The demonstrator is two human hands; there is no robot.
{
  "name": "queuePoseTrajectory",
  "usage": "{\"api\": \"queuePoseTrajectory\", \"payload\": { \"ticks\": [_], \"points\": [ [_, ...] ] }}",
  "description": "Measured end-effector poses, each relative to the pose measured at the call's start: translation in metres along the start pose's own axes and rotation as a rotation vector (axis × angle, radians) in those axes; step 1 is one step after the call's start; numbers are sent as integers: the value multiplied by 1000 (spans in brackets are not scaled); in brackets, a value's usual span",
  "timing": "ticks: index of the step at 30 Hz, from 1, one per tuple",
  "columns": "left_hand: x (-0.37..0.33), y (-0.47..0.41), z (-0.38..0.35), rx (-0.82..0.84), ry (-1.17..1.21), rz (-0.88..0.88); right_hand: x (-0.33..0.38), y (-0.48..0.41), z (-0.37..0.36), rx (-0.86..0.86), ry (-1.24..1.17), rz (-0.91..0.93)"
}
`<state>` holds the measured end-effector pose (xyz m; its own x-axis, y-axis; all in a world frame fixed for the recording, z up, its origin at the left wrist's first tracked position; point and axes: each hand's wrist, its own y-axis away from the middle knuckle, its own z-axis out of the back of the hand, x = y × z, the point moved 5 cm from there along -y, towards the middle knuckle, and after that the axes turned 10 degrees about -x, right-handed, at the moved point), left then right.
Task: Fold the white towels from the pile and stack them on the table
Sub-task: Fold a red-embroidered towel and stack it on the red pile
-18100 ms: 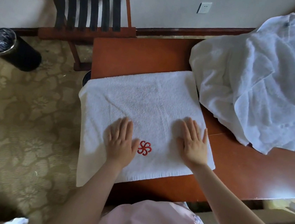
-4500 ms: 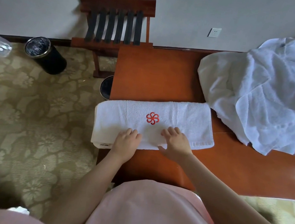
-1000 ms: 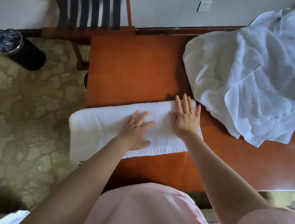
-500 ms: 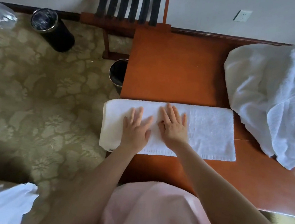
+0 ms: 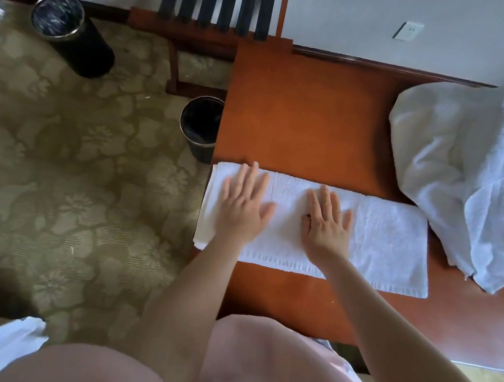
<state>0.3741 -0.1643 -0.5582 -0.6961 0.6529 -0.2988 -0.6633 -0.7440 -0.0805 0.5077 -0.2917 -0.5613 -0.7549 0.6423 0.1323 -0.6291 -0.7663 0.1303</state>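
A white towel (image 5: 389,241), folded into a long narrow strip, lies along the near left part of the red-brown table (image 5: 309,119). Its left end reaches just past the table's left edge. My left hand (image 5: 242,205) presses flat on the strip's left end, fingers straight and spread. My right hand (image 5: 327,221) lies flat on the middle of the strip, fingers straight. The pile of unfolded white towels (image 5: 472,172) is heaped on the table's right side, close to the strip's right end.
A small dark bin (image 5: 200,126) stands on the floor against the table's left edge. A taller black bin (image 5: 70,33) stands further left on the patterned carpet. A slatted wooden rack (image 5: 221,11) stands at the wall behind the table.
Both hands have slid apart along the strip: the left hand out to the left end, the right hand a little to the right. The towel stays a flat narrow strip.
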Motion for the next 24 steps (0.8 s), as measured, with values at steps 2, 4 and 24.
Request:
{"api": "queuePoseTrajectory", "payload": {
  "ticks": [2, 4, 24],
  "points": [
    [30, -5, 1, 43, -45, 63, 1, 0, 1, 5, -8, 2],
    [49, -11, 3, 121, -82, 96, 4, 0, 1, 21, -3, 2],
    [95, -58, 31, 67, 555, 575, 101, -37, 14, 27, -146, 267]
  ]
}}
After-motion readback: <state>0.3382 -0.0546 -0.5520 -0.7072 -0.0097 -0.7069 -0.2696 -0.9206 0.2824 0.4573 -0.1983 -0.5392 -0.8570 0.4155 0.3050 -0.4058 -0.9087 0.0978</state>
